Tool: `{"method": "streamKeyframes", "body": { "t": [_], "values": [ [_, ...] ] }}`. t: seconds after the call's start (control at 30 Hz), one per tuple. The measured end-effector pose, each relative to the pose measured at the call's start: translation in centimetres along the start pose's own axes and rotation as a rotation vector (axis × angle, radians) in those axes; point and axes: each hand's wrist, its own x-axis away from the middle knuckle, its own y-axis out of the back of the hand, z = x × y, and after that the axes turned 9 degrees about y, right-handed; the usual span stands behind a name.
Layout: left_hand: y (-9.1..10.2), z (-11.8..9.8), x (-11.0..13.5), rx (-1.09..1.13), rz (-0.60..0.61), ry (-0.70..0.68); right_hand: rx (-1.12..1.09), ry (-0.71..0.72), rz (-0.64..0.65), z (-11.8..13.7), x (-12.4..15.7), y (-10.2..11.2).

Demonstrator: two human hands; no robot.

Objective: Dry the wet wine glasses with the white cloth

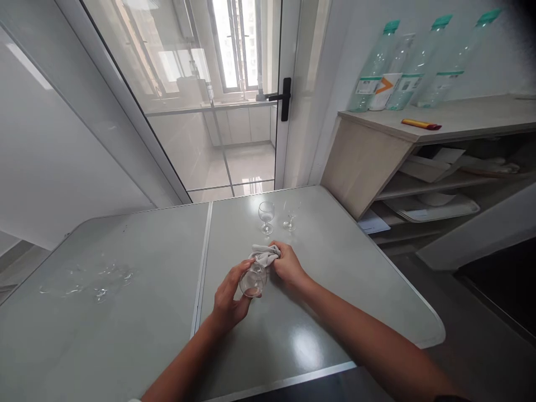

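My left hand (pixel 229 297) is closed around the bowl of a clear stemmed glass (pixel 253 281), tilted so that its mouth faces me. At the far end of that glass, my right hand (pixel 288 264) grips a bunched white cloth (pixel 265 255). The cloth touches the glass around its stem and foot, which are mostly hidden. Just beyond my hands, a small wine glass (pixel 266 216) stands upright on the grey-green table (pixel 318 312). To its right is another clear glass (pixel 290 216), its outline faint.
Several clear glass pieces (pixel 100 279), hard to make out, are grouped on the table's left half. A wooden shelf unit (pixel 368 151) at the right bears several green-capped bottles (pixel 368 84) and a yellow-red packet (pixel 421 124). Behind the table is a glass door with a black handle (pixel 286 99).
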Motion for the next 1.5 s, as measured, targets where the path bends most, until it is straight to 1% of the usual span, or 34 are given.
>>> {"method": "streamKeyframes", "body": {
  "t": [0.07, 0.17, 0.2, 0.23, 0.27, 0.3, 0.4, 0.43, 0.47, 0.5, 0.57, 0.63, 0.7, 0.77, 0.83, 0.87, 0.93, 1.0, 1.07, 1.13, 1.17, 1.2, 1.23, 1.3, 1.4, 1.47, 1.5],
  "values": [
    [-0.1, 0.0, -0.2, 0.056, -0.054, 0.081, 0.069, 0.09, -0.034, 0.4, 0.0, 0.2],
    [-0.2, 0.1, -0.5, 0.186, -0.203, 0.203, 0.178, 0.224, -0.169, 1.4, 0.1, 0.5],
    [-0.2, 0.1, -0.6, 0.225, -0.239, 0.238, 0.213, 0.264, -0.213, 1.7, 0.0, 0.7],
    [-0.2, 0.2, -0.6, 0.256, -0.254, 0.267, 0.235, 0.297, -0.224, 2.0, 0.0, 0.8],
    [-0.1, 0.2, -0.7, 0.279, -0.245, 0.288, 0.236, 0.324, -0.169, 2.4, -0.1, 1.0],
    [0.0, 0.2, -0.7, 0.297, -0.219, 0.296, 0.215, 0.341, -0.039, 2.6, -0.1, 1.2],
    [0.2, 0.1, -0.7, 0.35, -0.105, 0.279, 0.094, 0.326, 0.517, 3.3, -0.3, 1.6],
    [0.3, 0.0, -0.7, 0.371, -0.075, 0.283, 0.068, 0.312, 0.646, 3.4, -0.3, 1.7],
    [0.4, -0.1, -0.7, 0.39, -0.052, 0.295, 0.054, 0.304, 0.717, 3.4, -0.3, 1.8],
    [0.5, -0.2, -0.7, 0.408, -0.037, 0.313, 0.05, 0.299, 0.735, 3.4, -0.3, 1.8],
    [0.6, -0.3, -0.8, 0.43, -0.033, 0.35, 0.054, 0.289, 0.696, 3.0, -0.3, 1.6],
    [0.6, -0.4, -0.8, 0.431, -0.048, 0.356, 0.042, 0.247, 0.606, 2.4, -0.3, 1.2],
    [0.5, -0.4, -0.9, 0.413, -0.042, 0.323, -0.014, 0.172, 0.461, 1.8, -0.4, 0.8],
    [0.4, -0.4, -0.9, 0.395, -0.039, 0.288, -0.112, 0.094, 0.289, 1.5, -0.8, 0.7],
    [0.3, -0.4, -0.9, 0.405, -0.085, 0.275, -0.197, 0.049, 0.138, 1.5, -1.1, 0.8],
    [0.3, -0.5, -0.9, 0.415, -0.117, 0.272, -0.206, 0.056, 0.097, 1.5, -1.3, 1.0],
    [0.1, -0.6, -0.8, 0.424, -0.138, 0.264, -0.14, 0.134, 0.083, 1.7, -1.4, 1.3],
    [0.0, -0.5, -0.6, 0.419, -0.099, 0.264, 0.002, 0.235, 0.094, 1.9, -1.4, 1.6],
    [0.1, -0.5, -0.5, 0.425, -0.079, 0.264, 0.178, 0.266, 0.034, 1.9, -1.5, 2.0],
    [0.3, -0.4, -0.6, 0.444, -0.136, 0.266, 0.356, 0.243, -0.088, 1.8, -1.7, 2.5],
    [0.5, -0.4, -0.7, 0.455, -0.182, 0.27, 0.424, 0.232, -0.119, 1.8, -1.9, 2.9],
    [0.6, -0.4, -0.8, 0.468, -0.228, 0.28, 0.464, 0.234, -0.107, 1.9, -2.1, 3.2],
    [0.7, -0.4, -1.0, 0.482, -0.266, 0.298, 0.472, 0.252, -0.056, 2.1, -2.2, 3.5],
    [0.9, -0.6, -1.3, 0.501, -0.309, 0.336, 0.434, 0.329, 0.115, 2.7, -2.0, 3.8],
    [0.8, -0.8, -1.6, 0.467, -0.346, 0.391, 0.435, 0.455, 0.482, 3.9, -1.0, 3.5],
    [0.8, -0.8, -1.6, 0.407, -0.383, 0.411, 0.537, 0.486, 0.739, 4.6, 0.0, 3.0],
    [0.7, -0.8, -1.6, 0.375, -0.397, 0.415, 0.618, 0.489, 0.821, 4.8, 0.5, 2.6]
  ]
}}
